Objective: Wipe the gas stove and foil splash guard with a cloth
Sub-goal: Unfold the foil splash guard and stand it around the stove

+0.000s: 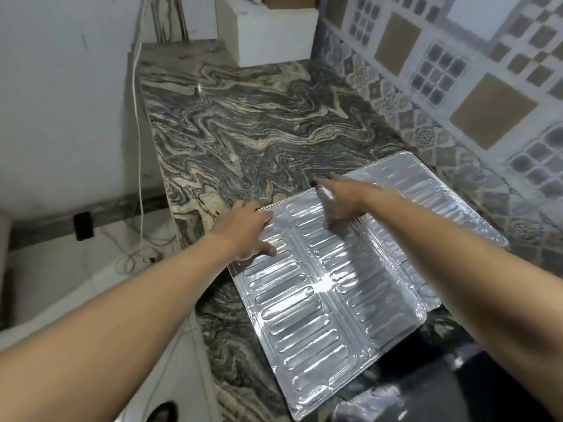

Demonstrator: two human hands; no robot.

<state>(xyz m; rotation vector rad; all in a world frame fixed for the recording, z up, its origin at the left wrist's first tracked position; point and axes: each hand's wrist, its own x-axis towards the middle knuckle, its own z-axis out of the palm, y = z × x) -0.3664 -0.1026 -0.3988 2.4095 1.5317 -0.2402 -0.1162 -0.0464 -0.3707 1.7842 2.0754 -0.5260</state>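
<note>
The foil splash guard (335, 287), a silver embossed sheet folded in panels, lies flat on the marbled countertop (243, 123). My left hand (243, 229) rests on its far left corner, fingers over the edge and thumb lying on the foil. My right hand (338, 199) reaches to the guard's far edge with fingers spread, blurred, touching the foil. No cloth is in view. A dark corner at the bottom right (426, 391) may be the gas stove, mostly hidden.
A white box (268, 32) stands at the counter's far end against the patterned tile wall (457, 71). White cables (138, 147) hang along the counter's left edge down to the floor. A white appliance (170, 376) sits below the counter at the left.
</note>
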